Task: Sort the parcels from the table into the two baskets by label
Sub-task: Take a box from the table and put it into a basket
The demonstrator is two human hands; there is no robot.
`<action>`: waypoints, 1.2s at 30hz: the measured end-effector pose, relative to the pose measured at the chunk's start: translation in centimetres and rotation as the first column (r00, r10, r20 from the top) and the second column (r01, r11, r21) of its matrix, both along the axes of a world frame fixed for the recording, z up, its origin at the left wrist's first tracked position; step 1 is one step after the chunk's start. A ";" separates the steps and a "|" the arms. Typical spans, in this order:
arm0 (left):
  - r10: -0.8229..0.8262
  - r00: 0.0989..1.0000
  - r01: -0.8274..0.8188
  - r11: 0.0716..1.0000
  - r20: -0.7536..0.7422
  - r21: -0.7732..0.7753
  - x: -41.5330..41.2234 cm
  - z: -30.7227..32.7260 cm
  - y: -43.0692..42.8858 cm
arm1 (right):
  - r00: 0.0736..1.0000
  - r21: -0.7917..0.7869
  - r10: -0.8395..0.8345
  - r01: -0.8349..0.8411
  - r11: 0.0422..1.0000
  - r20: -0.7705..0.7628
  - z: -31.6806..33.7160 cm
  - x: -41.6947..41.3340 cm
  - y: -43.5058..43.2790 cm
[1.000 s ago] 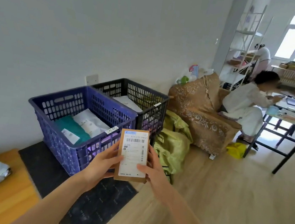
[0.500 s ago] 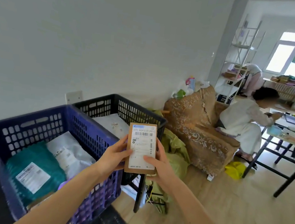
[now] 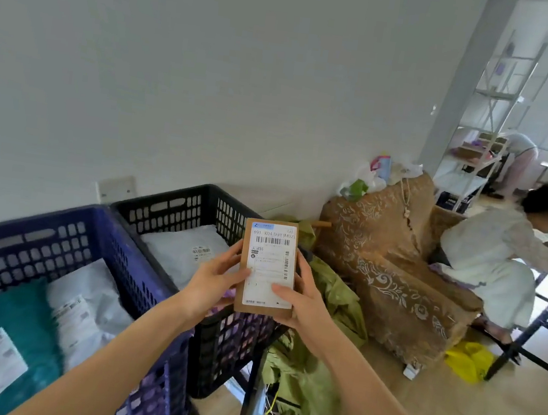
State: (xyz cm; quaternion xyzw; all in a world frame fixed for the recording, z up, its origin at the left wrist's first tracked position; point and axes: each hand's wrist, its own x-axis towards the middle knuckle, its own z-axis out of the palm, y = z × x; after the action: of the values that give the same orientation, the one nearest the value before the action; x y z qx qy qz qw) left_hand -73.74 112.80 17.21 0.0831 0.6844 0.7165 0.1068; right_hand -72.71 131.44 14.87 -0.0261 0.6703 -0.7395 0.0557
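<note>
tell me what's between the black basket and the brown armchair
In the head view, a heap of crumpled olive-green cloth fills the gap between the black basket and the brown patterned armchair.

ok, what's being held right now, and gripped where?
A brown cardboard parcel, label facing the camera. The left hand grips its left edge, the right hand its right edge, thumbs on the label face.

A brown floral-patterned armchair (image 3: 392, 273) stands at centre right by the white wall, with plastic bags (image 3: 373, 178) heaped on top. Crumpled olive-green cloth (image 3: 329, 304) lies just left of it. At right sits a person in white (image 3: 486, 264), with a yellow bag (image 3: 467, 362) on the floor nearby.
</note>
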 end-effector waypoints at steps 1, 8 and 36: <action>0.022 1.000 -0.022 1.000 -0.005 0.002 -0.9 0.1 0.5 | 1.000 0.008 0.018 -0.018 1.000 -0.001 0.2 -1.3 0.6; 0.220 0.975 -0.219 0.975 0.017 -0.029 -6.6 1.2 4.2 | 0.982 0.051 0.185 -0.187 0.981 0.038 1.7 -9.9 4.9; 0.494 0.829 -0.421 0.860 0.263 -0.287 -21.5 -5.2 0.3 | 0.749 0.002 0.489 -0.548 0.837 0.446 -4.4 -29.2 0.1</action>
State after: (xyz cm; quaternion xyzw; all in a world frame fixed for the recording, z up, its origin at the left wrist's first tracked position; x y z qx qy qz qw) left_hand -95.19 113.13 11.97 -0.2163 0.7307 0.6455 0.0515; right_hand -101.92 131.55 10.47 -0.0448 0.6551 -0.6354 0.4064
